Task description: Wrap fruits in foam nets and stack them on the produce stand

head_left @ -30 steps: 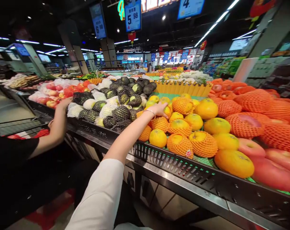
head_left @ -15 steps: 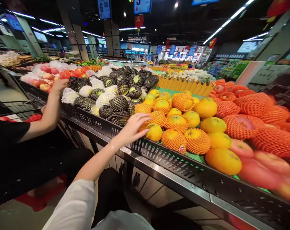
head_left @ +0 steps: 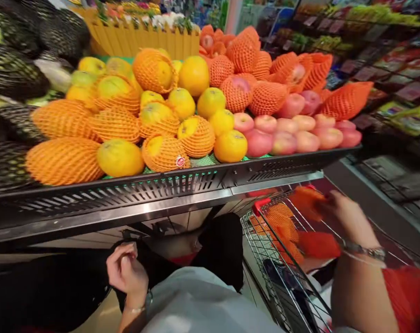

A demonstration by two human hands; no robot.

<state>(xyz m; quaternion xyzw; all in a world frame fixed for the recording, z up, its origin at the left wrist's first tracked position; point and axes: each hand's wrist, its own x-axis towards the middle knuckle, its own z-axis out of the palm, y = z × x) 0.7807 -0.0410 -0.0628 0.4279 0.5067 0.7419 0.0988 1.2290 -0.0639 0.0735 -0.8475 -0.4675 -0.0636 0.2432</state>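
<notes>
Citrus fruit lies at eleven o'clock in the black crate, some bare, others left in orange foam nets: only partly unwrapped, I judge. A shopping cart stands at four o'clock. My left hand, at seven o'clock, is curled narrow, nothing showing in it; my right hand is unseen.

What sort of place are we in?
Most likely a supermarket's produce section: loose and net-wrapped fruit heaped in a black display tray, a wire shopping cart and stocked shelves.

It's a shop: heaped fruit, trolley, shelves.
</notes>
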